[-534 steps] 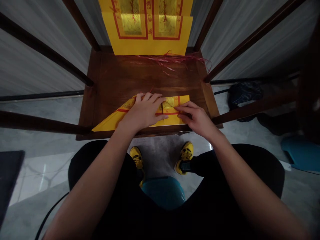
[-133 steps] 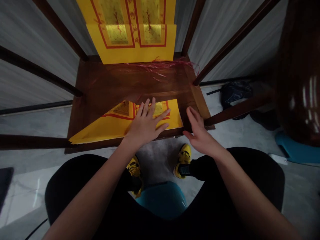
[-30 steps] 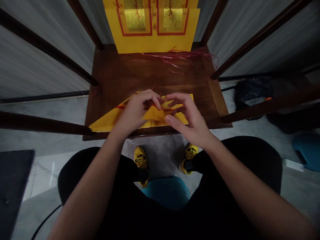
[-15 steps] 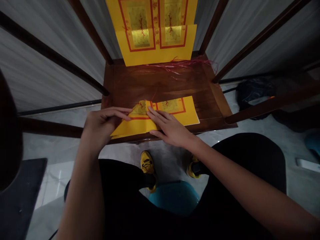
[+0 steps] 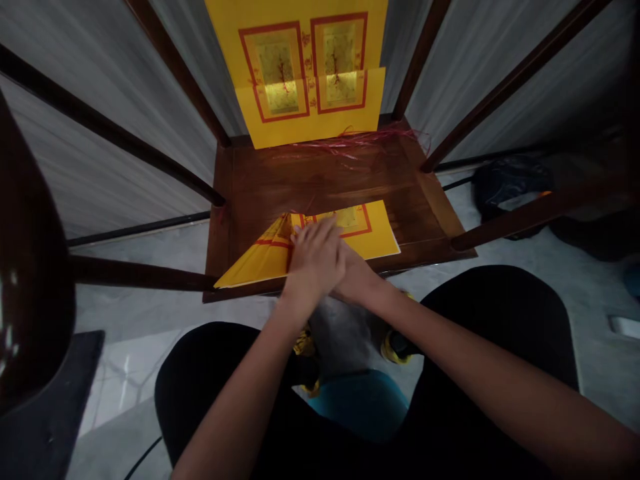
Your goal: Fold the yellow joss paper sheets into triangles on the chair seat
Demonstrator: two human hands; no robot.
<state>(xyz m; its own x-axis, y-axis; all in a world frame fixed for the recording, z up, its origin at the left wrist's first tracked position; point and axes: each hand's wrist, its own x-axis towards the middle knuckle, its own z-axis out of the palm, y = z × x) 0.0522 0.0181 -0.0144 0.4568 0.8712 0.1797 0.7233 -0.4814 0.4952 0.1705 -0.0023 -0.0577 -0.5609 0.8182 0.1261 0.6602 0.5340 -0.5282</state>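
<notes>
A yellow paper sheet [image 5: 381, 230] with red frames and gold patches lies on the front of the wooden seat [image 5: 280, 173]. Its left part [image 5: 257, 257] is creased into narrow slanting folds that fan out to the left. My right hand [image 5: 356, 272] lies flat on the middle of the paper, its fingers mostly hidden. My left hand [image 5: 315, 257] rests on top of it, fingers laid out and slightly blurred. Both hands are open and press down over the folded part.
Larger yellow sheets [image 5: 310, 100] with the same print stand at the back of the seat. Pink strings [image 5: 350, 141] lie in front of them. Dark wooden bars [image 5: 140, 273] rise at both sides. A dark bag [image 5: 513, 183] sits on the floor to the right.
My left hand has moved right, from the paper's left part onto my right hand. The left part of the paper now shows slanting folds. My right hand has stayed on the paper.
</notes>
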